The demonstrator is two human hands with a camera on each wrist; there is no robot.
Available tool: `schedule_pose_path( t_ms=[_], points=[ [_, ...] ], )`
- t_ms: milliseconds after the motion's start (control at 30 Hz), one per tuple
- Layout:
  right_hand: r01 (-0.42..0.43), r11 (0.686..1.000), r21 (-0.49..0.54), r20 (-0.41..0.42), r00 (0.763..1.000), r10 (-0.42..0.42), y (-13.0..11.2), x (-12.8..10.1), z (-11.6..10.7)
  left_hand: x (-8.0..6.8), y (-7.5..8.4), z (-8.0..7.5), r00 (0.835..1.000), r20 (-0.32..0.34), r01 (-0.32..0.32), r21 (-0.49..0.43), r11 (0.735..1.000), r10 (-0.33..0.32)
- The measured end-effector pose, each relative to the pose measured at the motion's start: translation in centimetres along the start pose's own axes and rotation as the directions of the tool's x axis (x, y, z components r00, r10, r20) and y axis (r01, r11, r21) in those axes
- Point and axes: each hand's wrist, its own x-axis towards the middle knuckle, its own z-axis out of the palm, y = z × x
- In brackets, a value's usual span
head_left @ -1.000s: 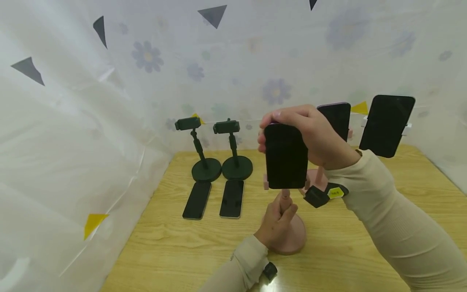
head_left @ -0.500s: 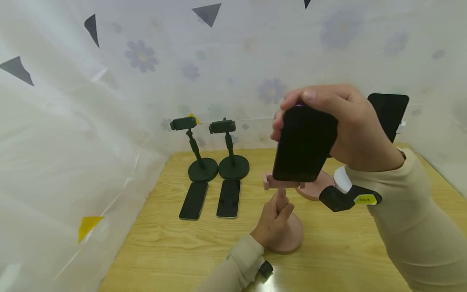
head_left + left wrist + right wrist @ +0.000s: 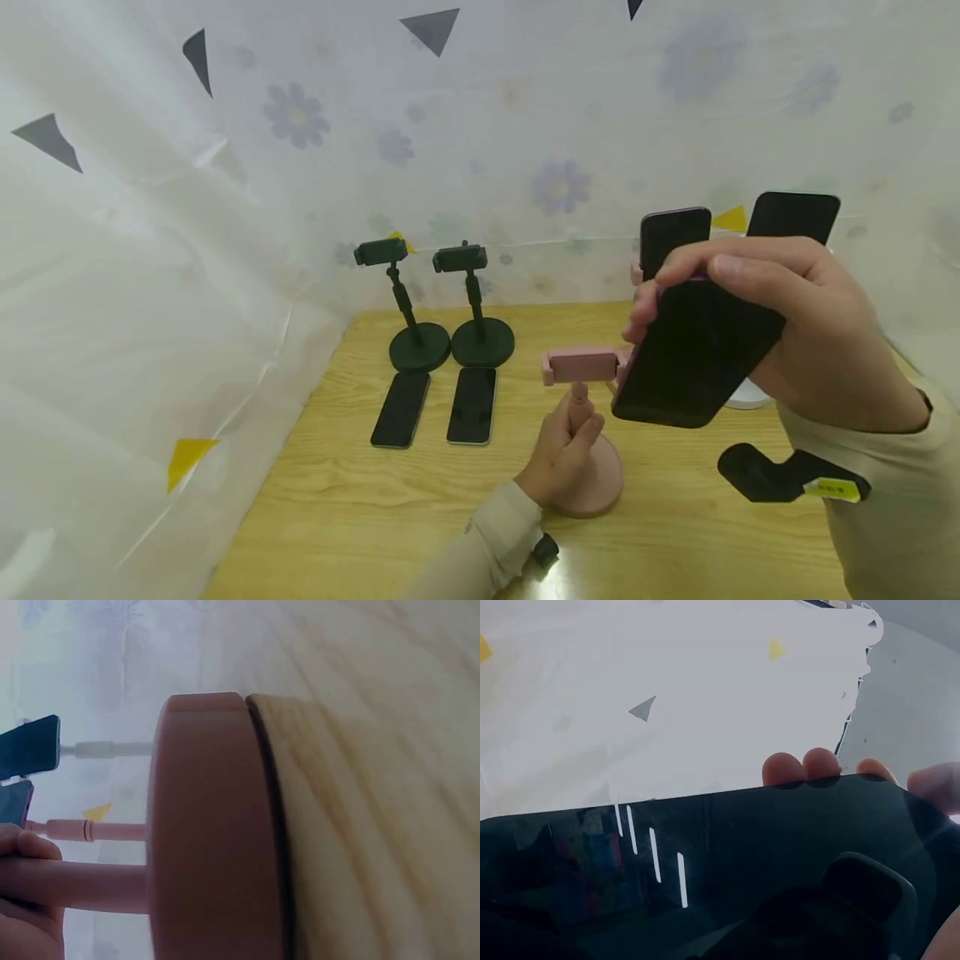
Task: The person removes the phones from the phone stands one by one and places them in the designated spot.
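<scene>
The right hand (image 3: 810, 333) grips a dark phone (image 3: 693, 354) by its edges, fingers (image 3: 821, 763) curled over the top, tilted in the air just right of the pink stand (image 3: 583, 433). The left hand (image 3: 558, 450) wraps the stand's post, and its clamp (image 3: 581, 365) sits bare. At the back right, 2 phones sit mounted upright. 2 black stands (image 3: 450, 317) are bare, with 2 phones (image 3: 438, 407) lying flat on the counter (image 3: 675, 542) before them. By my judgement, the work is partway.

A little test booth: white flowered curtains (image 3: 525, 125) hang close behind a wooden table (image 3: 360, 500) with phone stands (image 3: 450, 308).
</scene>
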Motion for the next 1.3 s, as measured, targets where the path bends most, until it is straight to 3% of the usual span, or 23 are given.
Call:
schedule_pose_path(
  t_ms=[267,400,567,667,867,967,1067,1300],
  points=[
    [-0.021,1.000,0.002,0.016,1.000,0.021,1.2,-3.6,-0.8,0.0,1.5,-1.5,0.992,0.042,0.111,0.091,0.990,-0.116],
    [-0.127,0.992,0.019,-0.027,0.991,0.127,2.3,-5.5,-1.9,-0.1,2.2,-2.0,0.995,0.031,0.088,0.179,0.980,-0.095],
    [-0.274,0.956,0.101,-0.103,0.953,0.284,3.9,-8.2,-3.8,-0.1,3.2,-2.7,0.995,0.005,0.094,0.310,0.946,-0.100],
    [-0.322,0.932,0.167,-0.101,0.935,0.341,4.9,-9.5,-4.3,0.1,3.6,-2.9,0.994,0.016,0.094,0.366,0.926,-0.107],
    [-0.401,0.894,0.199,-0.056,0.906,0.419,6.6,-11.3,-4.5,0.7,4.3,-3.2,0.997,0.052,0.034,0.424,0.905,-0.062],
    [-0.421,0.881,0.214,-0.037,0.898,0.438,7.4,-11.9,-4.3,1.4,4.5,-3.8,0.998,0.055,0.013,0.445,0.895,-0.042],
    [-0.460,0.852,0.252,-0.018,0.878,0.479,8.1,-12.5,-4.1,2.6,4.5,-5.0,0.998,0.041,0.032,0.455,0.890,-0.057],
    [-0.582,0.750,0.314,0.005,0.791,0.611,9.5,-14.1,-3.9,7.4,3.9,-7.7,0.986,-0.036,0.161,0.485,0.859,-0.164]
  ],
)
